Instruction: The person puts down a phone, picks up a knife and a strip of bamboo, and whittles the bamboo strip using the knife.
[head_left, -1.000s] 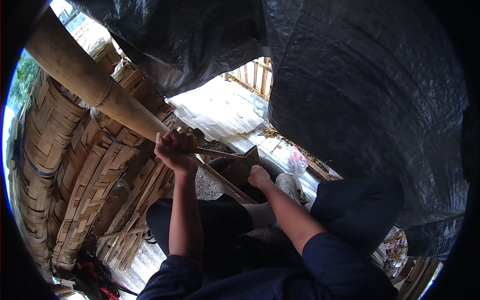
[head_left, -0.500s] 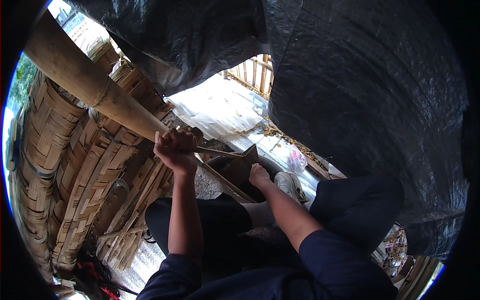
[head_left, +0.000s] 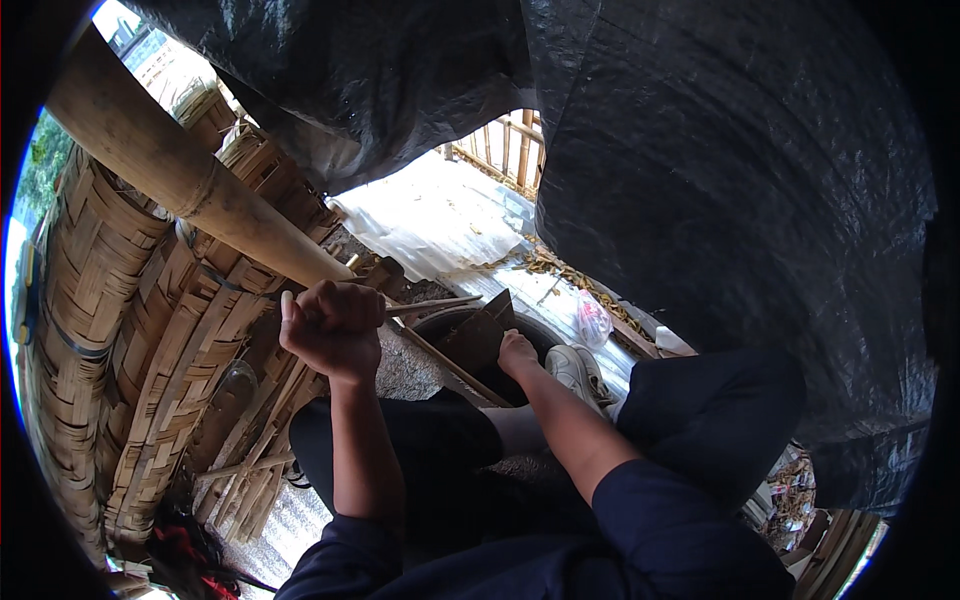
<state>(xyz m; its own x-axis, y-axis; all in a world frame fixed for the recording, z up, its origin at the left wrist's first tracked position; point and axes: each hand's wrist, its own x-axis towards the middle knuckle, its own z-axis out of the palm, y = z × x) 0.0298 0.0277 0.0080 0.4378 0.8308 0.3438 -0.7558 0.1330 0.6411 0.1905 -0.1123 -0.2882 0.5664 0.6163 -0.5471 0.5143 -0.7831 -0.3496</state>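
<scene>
My left hand (head_left: 335, 330) is closed in a fist around a thin bamboo strip (head_left: 435, 305), whose free end points right, just short of the blade. My right hand (head_left: 517, 355), lower and to the right, is closed on a broad, dark, knife-like blade (head_left: 478, 340) with its corner turned up; the handle is hidden in the fingers. Below the blade is a round black tub (head_left: 545, 333), partly covered by the blade and my hand. A longer wooden strip (head_left: 450, 368) slants across the tub's near left side.
A thick bamboo pole (head_left: 200, 190) slopes down from the upper left. Rolled woven bamboo panels (head_left: 110, 270) stand along the left. Black plastic sheeting (head_left: 720, 200) hangs above and right. My shoe (head_left: 575, 372) rests beside the tub, near a clear plastic bag (head_left: 593, 320).
My left hand has moved left and toward me, drawing the bamboo strip away from the blade. The right hand and blade have hardly moved.
</scene>
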